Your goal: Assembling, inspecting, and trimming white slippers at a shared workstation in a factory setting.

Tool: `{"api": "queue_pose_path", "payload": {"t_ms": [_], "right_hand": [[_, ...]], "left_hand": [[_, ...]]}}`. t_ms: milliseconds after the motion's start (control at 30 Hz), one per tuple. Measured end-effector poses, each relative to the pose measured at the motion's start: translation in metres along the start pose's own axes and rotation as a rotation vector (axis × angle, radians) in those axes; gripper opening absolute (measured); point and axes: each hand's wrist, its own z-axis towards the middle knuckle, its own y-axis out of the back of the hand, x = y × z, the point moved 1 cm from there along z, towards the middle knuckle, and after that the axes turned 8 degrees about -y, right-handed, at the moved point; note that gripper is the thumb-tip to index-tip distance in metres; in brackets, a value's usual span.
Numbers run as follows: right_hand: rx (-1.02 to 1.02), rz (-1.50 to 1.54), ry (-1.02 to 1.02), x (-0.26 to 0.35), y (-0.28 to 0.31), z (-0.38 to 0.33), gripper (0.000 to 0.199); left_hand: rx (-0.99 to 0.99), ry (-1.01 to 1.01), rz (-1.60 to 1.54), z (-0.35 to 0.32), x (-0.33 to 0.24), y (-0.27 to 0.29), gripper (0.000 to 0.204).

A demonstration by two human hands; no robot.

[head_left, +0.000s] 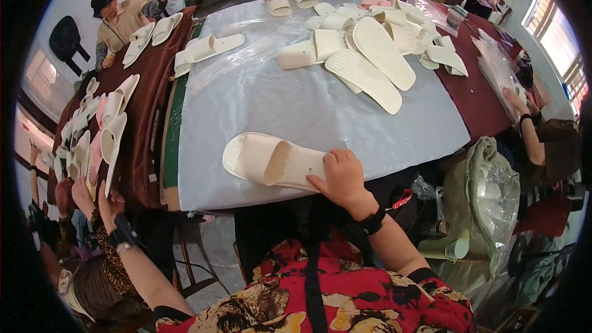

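Right hand gripping heel of cream slipper lying on grey plastic sheet (near table edge), left hand raised, fingers loosely open, beside stacked slippers.

- We cannot see the heel end of the cream slipper; our right hand covers it.
- Our left hand has its fingertips lost behind the stacked slippers.
- The seated people opposite are cut off at the top edge.
- The bag contents are too blurred to tell.
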Motion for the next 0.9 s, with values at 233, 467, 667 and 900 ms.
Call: {"api": "queue_pose_path", "payload": {"t_ms": [233,467,667,900], "right_hand": [[0.009,-0.063,0.107,0.001,-0.011,0.028,0.032],[0.019,-0.263,0.011,-0.048,-0.03,0.096,0.022],[0.21,-0.205,-0.134,-0.05,-0.036,0.133,0.018],[0.259,-0.258,-0.171,-0.061,-0.044,0.138,0.014]], "left_hand": [[0.038,0.039,-0.157,-0.062,0.037,-0.021,0.04],[0.272,-0.101,-0.037,-0.163,0.075,-0.097,0.043],[0.377,-0.046,0.079,-0.224,0.127,-0.109,0.06],[0.595,0.176,0.165,-0.258,0.119,-0.158,0.076]]}}
